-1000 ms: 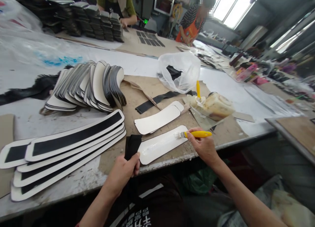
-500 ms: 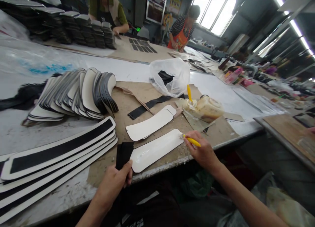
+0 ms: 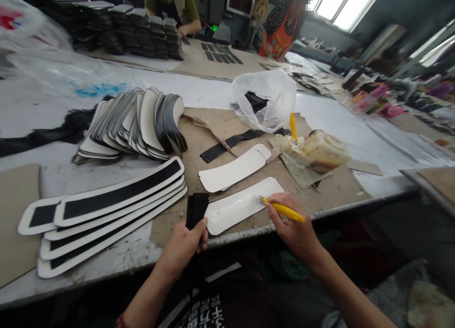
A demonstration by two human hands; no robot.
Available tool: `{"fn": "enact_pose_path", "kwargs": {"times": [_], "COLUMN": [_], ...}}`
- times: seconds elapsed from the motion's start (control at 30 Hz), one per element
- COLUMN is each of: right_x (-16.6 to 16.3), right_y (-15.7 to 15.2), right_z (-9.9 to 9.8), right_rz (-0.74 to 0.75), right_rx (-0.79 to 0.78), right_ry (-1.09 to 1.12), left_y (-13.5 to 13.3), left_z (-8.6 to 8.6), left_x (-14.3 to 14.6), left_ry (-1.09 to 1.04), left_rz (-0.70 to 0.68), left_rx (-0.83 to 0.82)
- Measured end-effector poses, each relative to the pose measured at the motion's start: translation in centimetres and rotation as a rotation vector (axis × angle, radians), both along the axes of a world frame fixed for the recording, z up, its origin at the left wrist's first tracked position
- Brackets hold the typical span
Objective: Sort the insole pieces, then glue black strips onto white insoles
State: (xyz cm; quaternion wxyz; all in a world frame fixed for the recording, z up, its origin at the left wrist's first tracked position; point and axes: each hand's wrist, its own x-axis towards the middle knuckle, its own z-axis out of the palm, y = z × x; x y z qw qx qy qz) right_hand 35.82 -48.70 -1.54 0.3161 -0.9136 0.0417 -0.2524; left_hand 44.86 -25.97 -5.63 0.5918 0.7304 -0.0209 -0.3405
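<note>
My right hand [image 3: 293, 223] is closed round a yellow-handled brush [image 3: 286, 211]. Its bristles touch a white curved panel [image 3: 245, 205], whose surface shines wet in a streak along the middle. At the panel's left end, my left hand [image 3: 188, 242] pinches black fabric strips [image 3: 196, 209], the thumb resting at the panel's edge. Just behind lie other white panels [image 3: 234, 168], overlapping. A clear glue container [image 3: 320, 150] lies on its side to the right, with a second yellow brush [image 3: 293, 126] standing in pale glue at its opening.
Left of my hands is a fanned stack of white panels with black strips [image 3: 121, 193]. Behind it lean many curved pieces [image 3: 142, 124]. A plastic bag [image 3: 265, 100] holds black material. Two people work across the table [image 3: 199, 88], near dark stacks [image 3: 135, 31].
The brush in my right hand has moved left from the panel's right end towards its middle. My left hand keeps its hold. The whole view has shifted, so the table appears further right.
</note>
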Motion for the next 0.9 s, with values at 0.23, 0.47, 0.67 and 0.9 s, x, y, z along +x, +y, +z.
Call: {"fn": "enact_pose_path", "kwargs": {"times": [0.23,0.47,0.67,0.9], "right_x": [1.0,0.2,-0.4,-0.7], "right_y": [5.7,0.0,-5.4,-6.6], "right_z": [-0.7,-1.9,-1.1,0.0], "right_rz": [0.095,-0.036,-0.084,-0.074], "right_rx": [0.422,0.062,-0.185,-0.29], "right_ry": [0.079,0.031,-0.018,-0.039], "left_y": [-0.1,-0.2,-0.2,-0.4], "left_z": [0.1,0.3,-0.1,0.0], "left_x": [0.0,0.0,0.0,-0.3], "left_ry": [0.004,0.022,-0.003,-0.03], "left_rz": [0.009,0.027,0.013,0.034], "left_rx": [0.0,0.018,0.057,0.087]}}
